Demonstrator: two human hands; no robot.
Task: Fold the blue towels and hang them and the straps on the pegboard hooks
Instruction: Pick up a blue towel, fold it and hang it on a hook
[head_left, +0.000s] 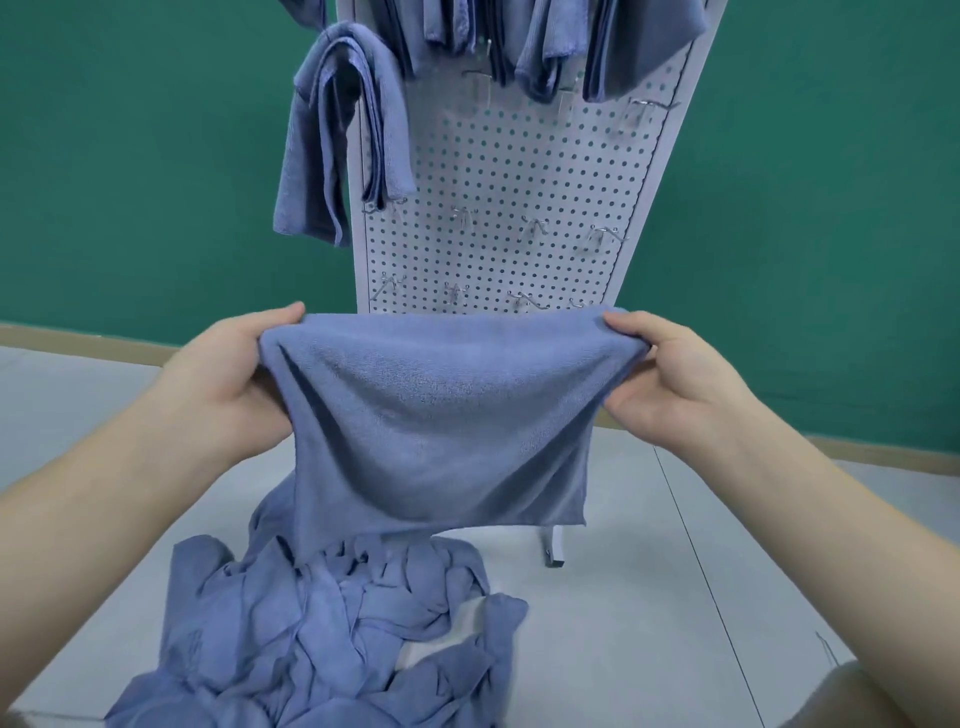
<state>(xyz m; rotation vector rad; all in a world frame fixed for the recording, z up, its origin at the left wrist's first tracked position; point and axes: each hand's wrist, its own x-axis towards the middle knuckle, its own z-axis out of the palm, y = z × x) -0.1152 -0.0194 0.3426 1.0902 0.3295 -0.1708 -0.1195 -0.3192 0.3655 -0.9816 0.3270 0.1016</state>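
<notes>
While folded, towel (436, 415) — both hands pinching

Both forearms bare, no sleeves; left hand (228, 379) and right hand (670, 379) without gloves, rings, watch.

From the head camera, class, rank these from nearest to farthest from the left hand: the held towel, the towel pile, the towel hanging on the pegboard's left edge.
1. Held towel: gripped by the left hand.
2. Towel pile: below, on the floor.
3. Hanging towel: above, at the pegboard's left edge.
</notes>
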